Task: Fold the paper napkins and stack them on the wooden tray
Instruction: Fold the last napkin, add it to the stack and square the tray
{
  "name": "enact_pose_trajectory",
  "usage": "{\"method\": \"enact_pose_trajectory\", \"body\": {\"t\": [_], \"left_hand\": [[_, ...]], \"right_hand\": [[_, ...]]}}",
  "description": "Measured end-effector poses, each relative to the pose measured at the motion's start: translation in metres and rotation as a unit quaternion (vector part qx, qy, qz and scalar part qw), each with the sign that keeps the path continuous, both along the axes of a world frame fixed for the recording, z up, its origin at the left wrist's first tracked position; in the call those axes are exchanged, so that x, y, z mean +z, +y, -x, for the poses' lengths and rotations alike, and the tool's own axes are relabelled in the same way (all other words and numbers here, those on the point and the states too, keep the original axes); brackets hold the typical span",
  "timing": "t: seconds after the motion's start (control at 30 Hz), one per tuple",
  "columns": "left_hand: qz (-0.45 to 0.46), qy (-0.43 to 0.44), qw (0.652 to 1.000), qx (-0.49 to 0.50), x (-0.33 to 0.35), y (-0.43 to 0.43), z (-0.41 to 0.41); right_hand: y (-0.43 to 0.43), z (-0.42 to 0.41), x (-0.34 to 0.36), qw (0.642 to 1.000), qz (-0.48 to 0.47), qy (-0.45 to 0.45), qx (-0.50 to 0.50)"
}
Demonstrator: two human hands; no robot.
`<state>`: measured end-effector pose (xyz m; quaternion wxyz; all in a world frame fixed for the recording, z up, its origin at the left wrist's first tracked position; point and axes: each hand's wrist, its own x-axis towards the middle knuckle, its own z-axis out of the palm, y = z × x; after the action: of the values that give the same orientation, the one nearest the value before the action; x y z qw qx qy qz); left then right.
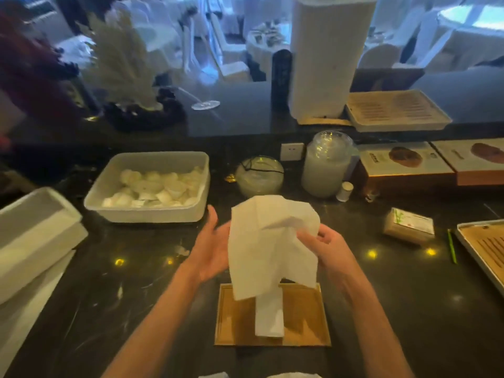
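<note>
Napkin paper [270, 241], white and half unfolded, hangs in the air between our two hands, above the far edge of the wooden tray [237, 317]. Our right hand [327, 249] pinches its right edge, the fingers [306, 236] closed on a bunched fold of the sheet, while our left hand [212, 241] stands open, palm turned toward the paper and fingers spread, just beside its left edge (whether the palm touches the sheet we cannot tell, since the paper hides that side). Below the fingers, nearer to us, the tray lies flat on the dark surface [136, 296], and on it rests one folded napkin [270, 315], a narrow upright strip near the tray's middle, its top end hidden behind the hanging sheet. Beyond the left fingers sits a pale rectangular tub [152, 214] holding small white rounded pieces. Beyond the right fingers stand a low glass bowl [259, 175] and a taller cloudy jar [327, 165] with a domed lid. Out to the right of the right fingers lie a small packet [409, 225] and a thin green stick [451, 246], with the corner of a slatted tray [482, 249] at the frame's edge. Far to the left of the left fingers, white boxes [35, 241] are stacked.
</note>
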<state>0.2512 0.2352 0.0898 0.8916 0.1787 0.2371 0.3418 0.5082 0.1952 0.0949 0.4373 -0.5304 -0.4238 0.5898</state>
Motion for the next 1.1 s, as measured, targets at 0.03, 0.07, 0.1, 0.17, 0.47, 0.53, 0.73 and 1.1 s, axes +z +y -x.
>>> {"method": "enact_pose_trajectory", "body": {"t": [0.03, 0.07, 0.1, 0.17, 0.47, 0.53, 0.73, 1.1], "left_hand": [[-0.024, 0.074, 0.997, 0.007, -0.005, -0.012, 0.004], [-0.063, 0.168, 0.984, 0.009, -0.007, -0.022, 0.007], [-0.105, 0.265, 0.959, 0.011, -0.005, -0.029, 0.008], [-0.171, 0.375, 0.911, 0.021, -0.007, -0.038, 0.012], [-0.236, 0.427, 0.873, -0.012, 0.001, -0.046, 0.014], [-0.247, 0.400, 0.882, -0.014, 0.000, -0.047, 0.012], [-0.292, 0.399, 0.868, 0.035, 0.000, -0.049, 0.014], [-0.344, 0.429, 0.834, 0.046, 0.005, -0.054, 0.022]], "right_hand": [[-0.002, 0.003, -0.001, 1.000, 0.003, -0.009, 0.008], [-0.006, 0.005, -0.001, 1.000, 0.008, -0.015, 0.017], [-0.009, 0.005, -0.001, 0.999, 0.014, -0.020, 0.021], [-0.016, 0.003, -0.001, 0.999, 0.027, -0.027, 0.027], [-0.039, -0.027, 0.006, 0.996, 0.087, -0.016, 0.025], [-0.042, -0.033, 0.005, 0.996, 0.091, -0.005, 0.012], [-0.048, -0.039, 0.005, 0.999, 0.033, -0.018, -0.036], [-0.041, -0.035, 0.020, 0.991, -0.048, -0.127, -0.003]]}}
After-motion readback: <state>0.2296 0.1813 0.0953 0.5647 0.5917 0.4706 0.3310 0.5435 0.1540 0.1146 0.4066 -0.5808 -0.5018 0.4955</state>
